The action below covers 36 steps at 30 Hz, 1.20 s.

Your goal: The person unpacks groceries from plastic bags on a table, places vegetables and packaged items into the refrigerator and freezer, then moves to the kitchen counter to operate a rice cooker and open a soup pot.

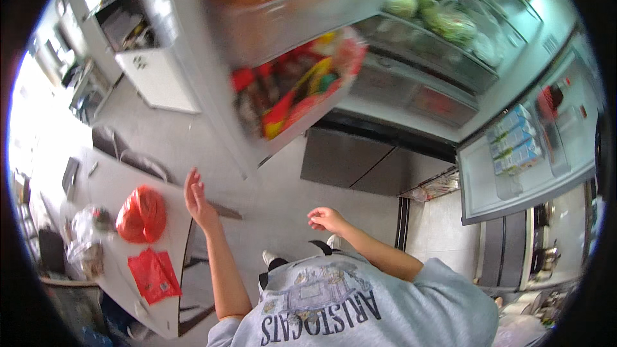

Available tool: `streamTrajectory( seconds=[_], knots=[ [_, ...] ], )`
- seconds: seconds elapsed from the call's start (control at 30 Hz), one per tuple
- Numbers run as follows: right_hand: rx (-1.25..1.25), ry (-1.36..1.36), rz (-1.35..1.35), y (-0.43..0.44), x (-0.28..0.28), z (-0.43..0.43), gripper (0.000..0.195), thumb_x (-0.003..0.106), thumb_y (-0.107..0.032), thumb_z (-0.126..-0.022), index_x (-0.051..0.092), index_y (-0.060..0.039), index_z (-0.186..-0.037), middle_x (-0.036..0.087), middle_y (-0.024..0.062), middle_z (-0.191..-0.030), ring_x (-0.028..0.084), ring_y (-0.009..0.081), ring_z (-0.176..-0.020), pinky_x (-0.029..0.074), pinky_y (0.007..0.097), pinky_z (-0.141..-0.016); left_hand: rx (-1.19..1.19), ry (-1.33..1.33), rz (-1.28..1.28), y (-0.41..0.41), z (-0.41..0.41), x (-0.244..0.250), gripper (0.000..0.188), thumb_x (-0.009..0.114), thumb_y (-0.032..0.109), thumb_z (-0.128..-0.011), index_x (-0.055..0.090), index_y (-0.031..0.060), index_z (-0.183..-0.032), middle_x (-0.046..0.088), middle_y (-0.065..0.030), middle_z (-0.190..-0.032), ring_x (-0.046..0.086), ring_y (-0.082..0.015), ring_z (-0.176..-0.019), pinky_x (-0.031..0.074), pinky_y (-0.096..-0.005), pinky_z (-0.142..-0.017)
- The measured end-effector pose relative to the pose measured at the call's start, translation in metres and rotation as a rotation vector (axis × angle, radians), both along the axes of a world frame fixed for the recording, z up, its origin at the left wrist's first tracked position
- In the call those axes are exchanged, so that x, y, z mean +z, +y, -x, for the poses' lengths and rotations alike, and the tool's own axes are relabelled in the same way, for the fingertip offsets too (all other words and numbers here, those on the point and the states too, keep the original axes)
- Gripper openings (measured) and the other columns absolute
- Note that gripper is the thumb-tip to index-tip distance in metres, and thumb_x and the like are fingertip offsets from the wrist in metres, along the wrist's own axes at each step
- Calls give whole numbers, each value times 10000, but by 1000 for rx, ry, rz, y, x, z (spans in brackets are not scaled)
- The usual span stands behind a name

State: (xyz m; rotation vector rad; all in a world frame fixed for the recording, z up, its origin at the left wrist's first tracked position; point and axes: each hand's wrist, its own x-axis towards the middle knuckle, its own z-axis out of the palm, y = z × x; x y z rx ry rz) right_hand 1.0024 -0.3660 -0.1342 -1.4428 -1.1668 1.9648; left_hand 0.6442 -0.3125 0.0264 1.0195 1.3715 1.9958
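My left hand (198, 202) is raised by the edge of a white table (108, 270), fingers extended and nothing in them. It is nearest to a knotted red plastic bag (141, 215) on the table. A flat red packet (153, 276) lies beside that bag. In front of my body, my right hand (328, 220) hovers over the floor, its fingers loosely bent and holding nothing. Ahead stands an opened refrigerator with bagged green vegetables (450, 21) on a shelf. Its left door (294, 24) is blurred, with red and yellow packages (299, 91) in a door bin.
The right refrigerator door (535, 154) stands open, carrying milk cartons (516, 142) and a bottle (554, 96). Dark lower drawers (371, 159) are closed. Clear plastic bags (89, 236) sit on the table. A white cabinet (159, 77) stands farther off, on a grey floor (270, 202).
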Motion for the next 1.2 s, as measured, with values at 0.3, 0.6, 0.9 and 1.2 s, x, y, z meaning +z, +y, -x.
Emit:
streamTrajectory(
  seconds=[0.3,0.6,0.9,1.2],
  knots=[
    [-931,276,105,-62,-11,-276,140,675,-180,-962,691,-77,-1055,751,92,-967,714,160,-820,588,299,-720,393,97,-150,95,-108,-49,678,379,470,-1094,319,-11,-1569,290,-120,-1647,303,-248,-1493,215,-400,-1232],
    [-1105,240,84,-56,-35,-341,129,617,-109,-951,676,-57,-1054,735,90,-914,699,169,-757,584,313,-671,402,-4,-37,54,-227,25,717,458,396,-1087,181,-15,-1604,257,-216,-1633,345,-290,-1447,253,-420,-1211],
    [-646,308,56,34,-11,-227,214,657,-227,-988,671,-54,-1113,730,77,-973,694,156,-823,566,296,-718,191,281,137,-36,-239,-2,656,432,408,-1090,217,62,-1604,261,-153,-1620,335,-290,-1434,275,-454,-1187],
    [-541,191,83,-17,-16,-233,254,647,-214,-1003,666,-57,-1201,740,79,-1053,707,143,-868,565,277,-737,73,313,70,-31,-242,-6,802,597,420,-1010,197,-44,-1528,293,-244,-1541,346,-341,-1384,263,-490,-1177]
  ],
)
